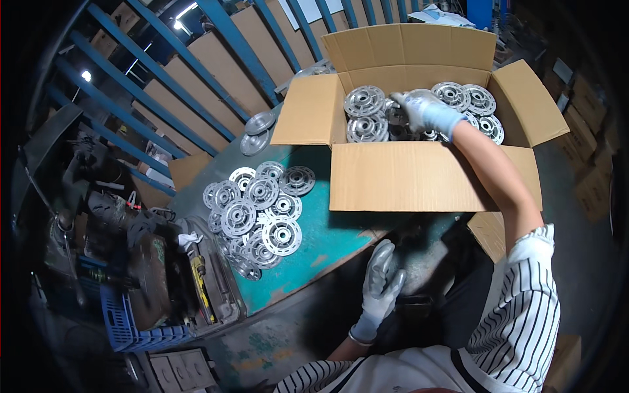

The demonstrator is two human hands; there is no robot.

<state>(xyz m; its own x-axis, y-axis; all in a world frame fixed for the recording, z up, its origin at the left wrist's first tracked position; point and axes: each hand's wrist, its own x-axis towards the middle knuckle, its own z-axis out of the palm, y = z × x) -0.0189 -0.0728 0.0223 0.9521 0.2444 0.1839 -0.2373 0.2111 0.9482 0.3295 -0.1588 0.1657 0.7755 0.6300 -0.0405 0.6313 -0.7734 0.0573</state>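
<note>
My right hand point(424, 112), in a pale grey-coated work glove, reaches into an open cardboard box point(400, 177). Its fingers curl down onto a shaded metal disc point(397, 119) among other round metal discs point(364, 101), which lie in rows inside; the fingertips are partly hidden. My left hand point(382, 288), gloved alike, hangs in front of the bench edge below the box. Its fingers are stretched out with the thumb apart, and nothing is in it. A heap of similar slotted silver discs point(282, 236) lies left of the box on the green bench top point(327, 255).
Two smooth metal dishes point(255, 134) lie at the bench's back edge, before blue bars point(232, 49). At left, a blue plastic crate point(141, 331) stands by a tray with a yellow-handled tool point(202, 288). Stacked cartons point(583, 118) stand far right.
</note>
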